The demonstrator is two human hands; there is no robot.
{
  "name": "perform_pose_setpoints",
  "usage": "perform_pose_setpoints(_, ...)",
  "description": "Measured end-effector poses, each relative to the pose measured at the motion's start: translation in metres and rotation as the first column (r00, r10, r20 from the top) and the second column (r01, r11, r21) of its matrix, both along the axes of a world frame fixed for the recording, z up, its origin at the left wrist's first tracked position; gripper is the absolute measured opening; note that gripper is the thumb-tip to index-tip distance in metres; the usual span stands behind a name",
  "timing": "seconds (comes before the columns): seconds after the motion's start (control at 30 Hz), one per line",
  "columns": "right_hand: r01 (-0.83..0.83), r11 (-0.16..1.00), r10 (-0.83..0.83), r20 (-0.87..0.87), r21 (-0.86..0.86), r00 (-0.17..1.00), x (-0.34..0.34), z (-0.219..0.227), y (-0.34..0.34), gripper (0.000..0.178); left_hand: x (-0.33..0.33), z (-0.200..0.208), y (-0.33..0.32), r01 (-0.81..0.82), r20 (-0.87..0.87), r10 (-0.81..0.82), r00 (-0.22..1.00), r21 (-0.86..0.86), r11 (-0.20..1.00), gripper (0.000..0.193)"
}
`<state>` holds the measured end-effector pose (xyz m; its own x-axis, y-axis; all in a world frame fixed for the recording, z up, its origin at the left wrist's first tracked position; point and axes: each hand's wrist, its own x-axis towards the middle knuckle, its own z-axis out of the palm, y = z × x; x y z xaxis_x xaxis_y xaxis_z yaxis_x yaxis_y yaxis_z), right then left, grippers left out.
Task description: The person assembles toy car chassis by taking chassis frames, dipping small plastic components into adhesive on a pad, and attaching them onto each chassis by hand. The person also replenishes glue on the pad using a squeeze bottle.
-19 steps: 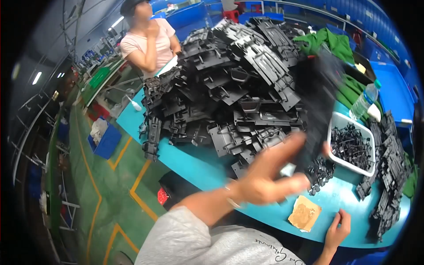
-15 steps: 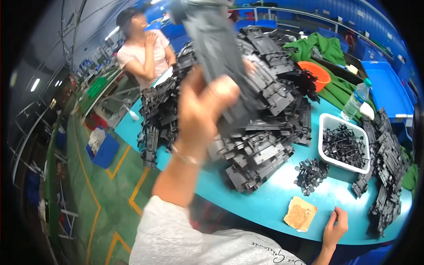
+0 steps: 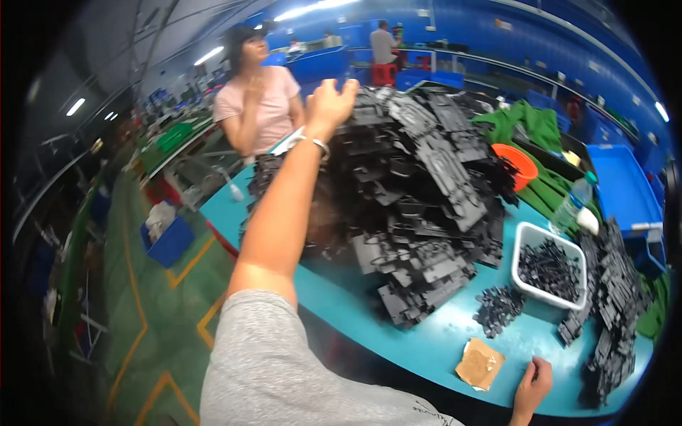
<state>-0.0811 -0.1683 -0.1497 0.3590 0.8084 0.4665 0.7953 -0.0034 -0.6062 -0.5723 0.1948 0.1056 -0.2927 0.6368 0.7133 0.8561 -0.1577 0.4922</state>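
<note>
My left hand [image 3: 332,106] is stretched far out at the upper left of a tall heap of black plastic parts [image 3: 444,177]. Its thumb and fingers are bent and apart, and no part shows between them. The heap holds long, flat moulded pieces with slots and tabs, stacked at many angles. My forearm hides some of its left side. At the table's near edge rests my right hand [image 3: 534,383], fingers curled in and nothing visible in them. Beside it lies a brown square pad [image 3: 480,363] with pale specks.
On the turquoise table [image 3: 348,309] stand a white tub [image 3: 517,273] of small black pieces, a loose pile of them [image 3: 499,310], stacked black strips [image 3: 614,305], a water bottle [image 3: 572,202] and an orange bowl [image 3: 517,167]. Across the table stands a person in pink [image 3: 259,106].
My left hand has moved up and away to the heap's far left; the long black part that it held is no longer in it. The view has tilted upward. My right hand stays at the edge.
</note>
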Motion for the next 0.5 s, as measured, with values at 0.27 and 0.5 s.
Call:
perform_pose_setpoints(0.27, 0.062, 0.972, -0.010, 0.223, -0.228, 0.975, -0.001, 0.023, -0.004, 0.024, 0.029, -0.017, -0.045, 0.420, -0.146, -0.394, 0.907, 0.293, 0.859, 0.033)
perform_pose_setpoints(0.5, 0.122, 0.958, -0.039, 0.304, -0.261, 0.952, -0.007, 0.022, 0.000, 0.026, -0.036, -0.031, -0.085, 0.297, -0.137, -0.265, 0.954, 0.362, 0.884, 0.042)
